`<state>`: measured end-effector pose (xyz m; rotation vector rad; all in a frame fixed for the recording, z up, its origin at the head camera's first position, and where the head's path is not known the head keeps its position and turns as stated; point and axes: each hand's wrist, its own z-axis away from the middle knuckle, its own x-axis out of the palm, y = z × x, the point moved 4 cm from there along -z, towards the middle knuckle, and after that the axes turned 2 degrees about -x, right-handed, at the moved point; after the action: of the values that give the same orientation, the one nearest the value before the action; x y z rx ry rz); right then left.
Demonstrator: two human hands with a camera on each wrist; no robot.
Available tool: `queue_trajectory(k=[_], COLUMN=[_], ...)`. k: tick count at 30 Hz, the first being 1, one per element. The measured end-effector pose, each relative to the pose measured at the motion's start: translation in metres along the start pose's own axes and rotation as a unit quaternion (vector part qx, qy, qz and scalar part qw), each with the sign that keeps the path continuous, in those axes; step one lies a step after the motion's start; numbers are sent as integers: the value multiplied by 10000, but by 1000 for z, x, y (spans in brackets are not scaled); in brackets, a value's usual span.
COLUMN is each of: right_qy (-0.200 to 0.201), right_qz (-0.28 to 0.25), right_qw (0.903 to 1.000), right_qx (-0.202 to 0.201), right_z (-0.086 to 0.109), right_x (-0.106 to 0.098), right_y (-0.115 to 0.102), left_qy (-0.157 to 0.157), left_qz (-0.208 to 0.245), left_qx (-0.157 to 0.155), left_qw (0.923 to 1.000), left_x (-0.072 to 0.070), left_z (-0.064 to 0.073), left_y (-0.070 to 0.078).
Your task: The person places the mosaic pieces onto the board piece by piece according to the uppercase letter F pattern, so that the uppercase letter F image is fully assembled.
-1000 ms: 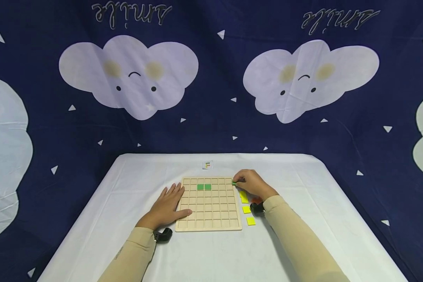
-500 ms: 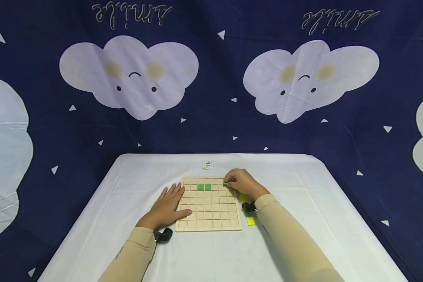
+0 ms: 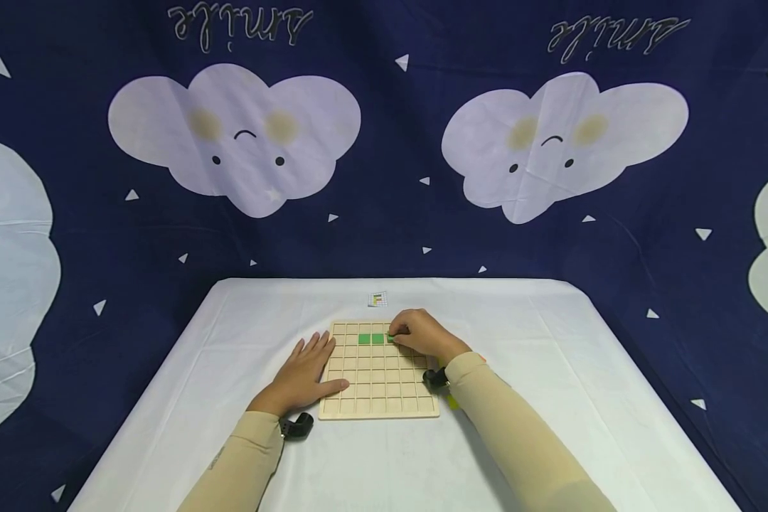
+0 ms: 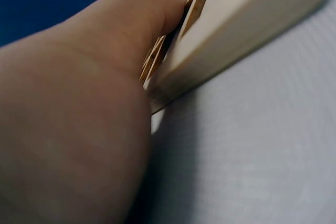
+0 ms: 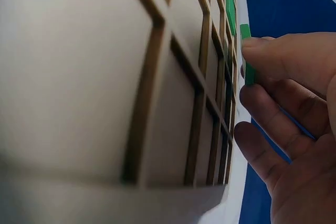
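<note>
A wooden grid board [image 3: 377, 391] lies flat on the white table. Two green square tiles [image 3: 370, 339] sit side by side in its second row from the far edge. My left hand [image 3: 302, 375] rests spread on the board's left edge, thumb lying over the near-left cells. Between thumb and fingers, my right hand [image 3: 425, 334] pinches another green tile [image 5: 248, 56], just right of the two set tiles. In the right wrist view this tile is held on edge, slightly apart from the grid. The left wrist view shows the left hand [image 4: 105, 51] against the board's side.
Yellow tiles [image 3: 453, 402] lie right of the board, mostly hidden under the right forearm. A bit of orange [image 3: 483, 358] shows beyond that sleeve. A small card with a printed coloured grid [image 3: 377, 299] lies behind the board. A dark blue cloth hangs behind the table.
My right hand has carried the green tile leftward from the board's right edge to beside the two green tiles. Its forearm now covers more of the yellow tiles. My left hand stays put.
</note>
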<state>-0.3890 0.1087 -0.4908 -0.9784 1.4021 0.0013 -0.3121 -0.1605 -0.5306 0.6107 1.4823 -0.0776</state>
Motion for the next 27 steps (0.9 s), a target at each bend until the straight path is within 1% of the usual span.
queue_trajectory(k=[5, 12, 23, 27], right_qy=[-52, -55, 26, 29], right_qz=[202, 312, 176, 87], right_qw=[9998, 9995, 9998, 9999], right_qx=[-66, -76, 35, 119], right_z=[-3, -5, -3, -2], right_x=[4, 6, 7, 6], right_y=[-5, -6, -3, 0], left_qy=[1, 19, 49, -2], left_qz=[2, 36, -15, -23], left_qx=[23, 26, 26, 5], left_qw=[10000, 10000, 10000, 10000], left_x=[0, -1, -1, 0], left_z=[-1, -1, -1, -1], left_y=[0, -1, -2, -2])
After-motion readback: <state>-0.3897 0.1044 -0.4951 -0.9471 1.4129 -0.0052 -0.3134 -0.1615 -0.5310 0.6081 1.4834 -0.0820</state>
